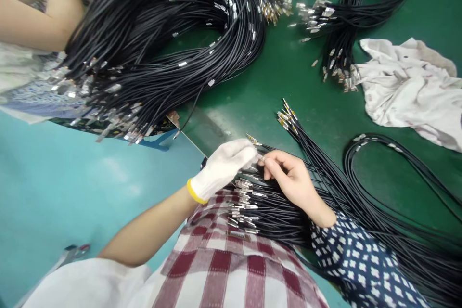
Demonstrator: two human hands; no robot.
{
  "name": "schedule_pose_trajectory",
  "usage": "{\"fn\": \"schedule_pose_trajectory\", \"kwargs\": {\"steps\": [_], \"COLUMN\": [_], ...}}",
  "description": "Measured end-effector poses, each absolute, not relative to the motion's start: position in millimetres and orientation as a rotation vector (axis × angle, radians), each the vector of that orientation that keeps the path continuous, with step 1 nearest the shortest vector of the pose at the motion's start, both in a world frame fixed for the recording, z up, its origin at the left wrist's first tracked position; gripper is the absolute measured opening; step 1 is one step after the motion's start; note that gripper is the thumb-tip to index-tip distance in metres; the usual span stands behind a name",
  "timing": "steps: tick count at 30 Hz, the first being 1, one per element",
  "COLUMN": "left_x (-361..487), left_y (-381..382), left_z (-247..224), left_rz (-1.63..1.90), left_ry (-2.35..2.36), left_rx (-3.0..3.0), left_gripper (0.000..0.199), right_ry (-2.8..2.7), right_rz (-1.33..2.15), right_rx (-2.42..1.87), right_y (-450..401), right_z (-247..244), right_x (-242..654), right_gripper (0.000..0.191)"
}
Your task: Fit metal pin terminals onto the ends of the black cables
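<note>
My left hand (229, 161), in a white glove with a yellow cuff, has its fingers pressed together around a small pale piece at a cable end. Bare and pinched, my right hand (288, 175) meets it from the right, thumb and forefinger on the same small end. Below both hands, a bundle of black cables (277, 214) with silver metal ends lies against the checked apron (231, 269). Another bundle with yellowish ends (306, 144) lies just beyond my right hand on the green table (252, 106).
A large coil of black cables (231, 57) fills the upper left, beside another person's arm (36, 24). Smaller coils lie at the upper right (371, 14) and right (346, 154), near a crumpled white cloth (415, 91). The table edge runs left of my gloved hand.
</note>
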State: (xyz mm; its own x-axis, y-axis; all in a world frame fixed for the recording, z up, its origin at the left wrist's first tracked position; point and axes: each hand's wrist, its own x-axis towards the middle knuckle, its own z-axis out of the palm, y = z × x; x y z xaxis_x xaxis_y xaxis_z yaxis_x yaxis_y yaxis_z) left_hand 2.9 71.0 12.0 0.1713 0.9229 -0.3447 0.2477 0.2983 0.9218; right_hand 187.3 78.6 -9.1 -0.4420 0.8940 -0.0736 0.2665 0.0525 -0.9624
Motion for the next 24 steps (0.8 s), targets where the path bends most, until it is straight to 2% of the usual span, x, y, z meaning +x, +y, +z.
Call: {"fn": "schedule_pose_trajectory", "kwargs": {"steps": [12, 24], "left_x": [0.0, -0.5], "left_y": [77.5, 80.4], "left_z": [12.3, 12.5], "left_rz": [0.55, 0.502], "left_ry": [1.274, 1.271], "left_rx": [1.28, 1.251], "left_gripper": [0.028, 0.027], "right_ry": [-1.678, -1.713], "right_rz": [1.535, 1.449], "right_rx": [-1.184, -1.237], "right_y": [77.7, 77.4], "right_z": [-10.5, -12.1], "right_x": [183.8, 181.7], "right_gripper": [0.03, 0.026]}}
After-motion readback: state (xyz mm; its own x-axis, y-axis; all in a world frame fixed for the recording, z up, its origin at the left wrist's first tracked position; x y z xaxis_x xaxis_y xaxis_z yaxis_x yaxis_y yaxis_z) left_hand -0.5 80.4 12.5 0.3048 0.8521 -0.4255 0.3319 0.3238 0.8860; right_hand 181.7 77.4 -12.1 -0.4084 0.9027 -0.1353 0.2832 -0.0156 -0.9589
